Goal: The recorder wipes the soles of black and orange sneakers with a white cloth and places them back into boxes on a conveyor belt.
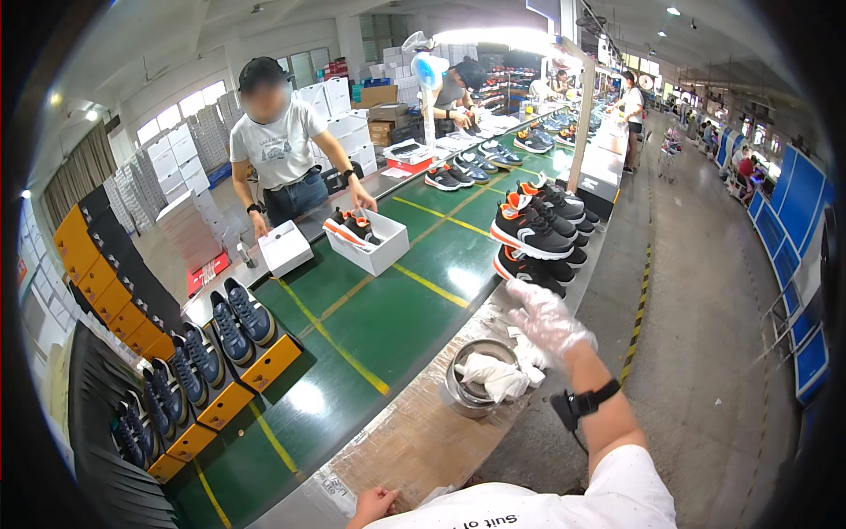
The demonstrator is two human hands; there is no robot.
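Note:
My right hand, in a thin clear plastic glove, reaches forward with its fingers stretched out just below a stack of black sneakers with orange and white trim. No shoe is in its grip; whether the fingertips touch the lowest one I cannot tell. Beside that hand, a white cloth hangs over the rim of a round metal pot. At the near edge of the wooden board my bare left hand rests with its fingers curled in, and nothing shows in it.
A green conveyor belt with yellow lines runs beyond the board. Across it, a person handles a white shoebox holding sneakers, beside a white lid. Blue sneakers stand on orange boxes at left. A wooden post rises beyond the stack.

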